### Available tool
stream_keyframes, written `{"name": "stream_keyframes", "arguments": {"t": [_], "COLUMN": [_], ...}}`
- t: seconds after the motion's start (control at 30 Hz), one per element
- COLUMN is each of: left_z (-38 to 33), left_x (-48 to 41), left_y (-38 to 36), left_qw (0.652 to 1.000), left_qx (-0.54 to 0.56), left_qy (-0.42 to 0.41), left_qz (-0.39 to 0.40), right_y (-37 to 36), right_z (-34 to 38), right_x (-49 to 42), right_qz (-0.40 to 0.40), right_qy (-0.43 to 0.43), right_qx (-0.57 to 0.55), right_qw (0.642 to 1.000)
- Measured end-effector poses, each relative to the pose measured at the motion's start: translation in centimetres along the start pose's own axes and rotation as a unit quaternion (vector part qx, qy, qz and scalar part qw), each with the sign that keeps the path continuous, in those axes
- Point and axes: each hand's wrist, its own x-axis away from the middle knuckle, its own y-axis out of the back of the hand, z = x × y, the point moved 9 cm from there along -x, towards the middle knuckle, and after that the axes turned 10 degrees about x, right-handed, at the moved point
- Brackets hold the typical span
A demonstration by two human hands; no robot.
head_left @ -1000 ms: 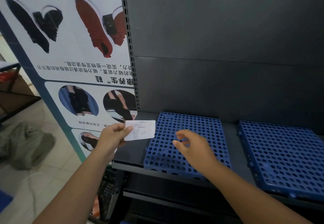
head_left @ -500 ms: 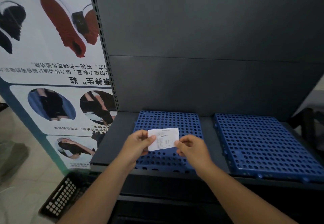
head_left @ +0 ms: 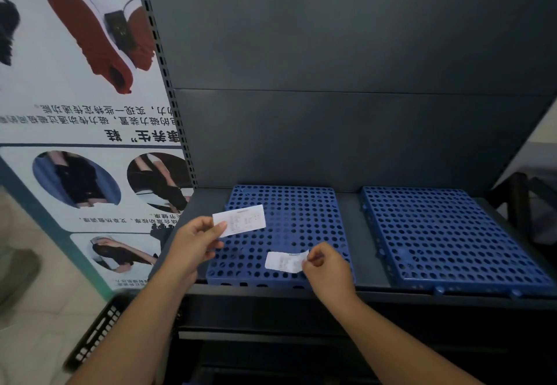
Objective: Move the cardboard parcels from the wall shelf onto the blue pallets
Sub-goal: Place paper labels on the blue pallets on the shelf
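Lower slip (head_left: 284, 261), upper slip (head_left: 241, 224) now apart, unreadable

Landmark: left pallet (head_left: 301, 212), flat on the shelf board (head_left: 352, 234).
Above it: open air along the full height of the back panel (head_left: 331, 128).
Behind it: the back panel, a solid wall closing the far side.
Over its near left corner: left hand (head_left: 193, 243) pinching a white slip (head_left: 239, 220) in the air.
Over its near edge: right hand (head_left: 328, 267) pinching a second slip (head_left: 286, 261), low above the holes.
Left of it: a narrow strip of board, then the slotted post (head_left: 168, 83) and the poster (head_left: 75, 113).
Right of it: a strip of board, then the right pallet (head_left: 446, 234), equally flat.
In front of it: open toward the person.
Below and left of it: black basket (head_left: 96, 333) on the floor.
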Motion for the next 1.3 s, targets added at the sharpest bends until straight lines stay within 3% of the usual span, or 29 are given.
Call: {"name": "stream_keyframes", "arguments": {"t": [0.2, 0.57, 0.73, 0.97, 1.3], "left_z": [0.7, 1.3, 1.5, 1.0, 0.4], "left_x": [0.2, 0.5, 1.0, 2.2, 6.9], "left_y": [0.3, -1.9, -4.2, -11.3, -23.6], "left_qw": [1.0, 0.999, 0.997, 0.991, 0.98], "left_qx": [0.003, -0.009, -0.009, -0.019, -0.04], "left_qy": [0.004, -0.003, -0.003, -0.003, -0.014], "left_qz": [0.009, 0.049, 0.075, 0.135, 0.193], "right_y": [-1.2, -1.6, 0.3, 7.6, 17.6], "right_z": [0.2, 1.3, 0.8, 0.1, -6.6], "right_x": [-0.5, -0.4, -0.6, -0.9, -0.9], "right_qz": [0.029, 0.054, 0.023, -0.036, -0.1], "right_qy": [0.036, 0.087, 0.082, 0.056, 0.033], "right_qx": [0.133, 0.187, 0.146, -0.097, -0.122], "right_qw": [0.99, 0.977, 0.986, 0.993, 0.987]}}
